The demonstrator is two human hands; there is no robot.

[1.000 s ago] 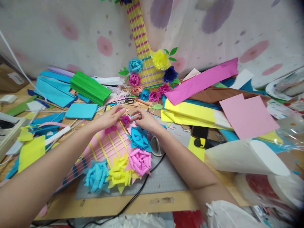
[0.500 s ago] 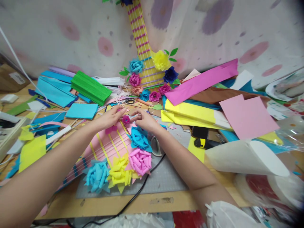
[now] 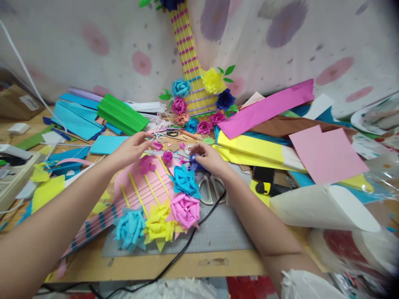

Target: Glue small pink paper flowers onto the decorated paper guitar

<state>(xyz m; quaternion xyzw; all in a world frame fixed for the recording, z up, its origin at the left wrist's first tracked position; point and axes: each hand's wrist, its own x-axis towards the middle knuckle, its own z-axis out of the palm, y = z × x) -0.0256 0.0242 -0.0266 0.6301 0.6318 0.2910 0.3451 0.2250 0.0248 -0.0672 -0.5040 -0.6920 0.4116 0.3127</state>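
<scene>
A pink paper guitar (image 3: 137, 187) lies flat on a grey cutting mat (image 3: 218, 232). On it sit a small magenta flower (image 3: 167, 156), a blue flower (image 3: 184, 180), a pink flower (image 3: 185, 209), a yellow flower (image 3: 157, 226) and a light blue flower (image 3: 129, 228). My left hand (image 3: 129, 147) hovers over the guitar's upper left edge, fingers loosely apart and holding nothing. My right hand (image 3: 208, 158) is to the right of the magenta flower, fingertips pinched on a small dark blue paper piece (image 3: 193, 159).
Scissors (image 3: 208, 187) lie just under my right wrist, with a black cable (image 3: 187, 249) running across the mat. A yellow paper guitar (image 3: 190, 62) with flowers leans on the wall. Stacks of coloured paper surround the work area, green (image 3: 121, 114) on the left and magenta (image 3: 268, 108) on the right.
Both hands have come off the small magenta flower. My left hand drew back to the left; my right hand moved right and pinched the dark blue piece.
</scene>
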